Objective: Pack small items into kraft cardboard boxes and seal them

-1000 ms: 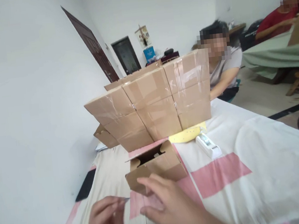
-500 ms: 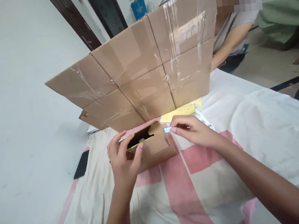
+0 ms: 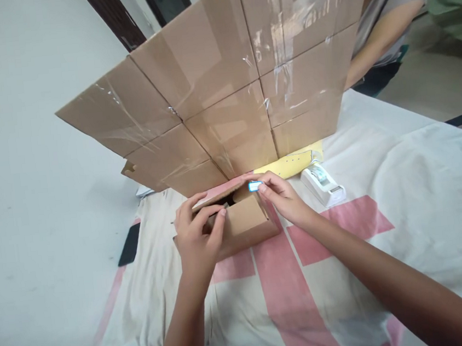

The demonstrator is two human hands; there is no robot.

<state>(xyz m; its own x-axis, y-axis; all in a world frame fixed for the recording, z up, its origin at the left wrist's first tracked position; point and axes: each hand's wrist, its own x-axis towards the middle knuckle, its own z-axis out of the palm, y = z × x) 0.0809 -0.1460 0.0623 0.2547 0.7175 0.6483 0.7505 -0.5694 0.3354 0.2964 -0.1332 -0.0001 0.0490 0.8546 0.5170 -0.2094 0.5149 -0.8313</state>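
The small box (image 3: 245,226) lies on the cloth (image 3: 403,199), close in front of a wall of taped boxes (image 3: 213,81), with only a narrow gap between them; its top flaps stand partly open. The left hand (image 3: 196,237) grips the box's left end, fingers curled over the top edge. The right hand (image 3: 285,200) is at the far right corner of the box, thumb and forefinger pinched on a small blue piece (image 3: 255,186). A tape dispenser (image 3: 323,184) sits near that hand, just beside a yellow sheet (image 3: 291,162) at the wall's foot. Bare cloth spreads to the right and towards the near edge. A black phone (image 3: 130,251) lies at the cloth's left edge
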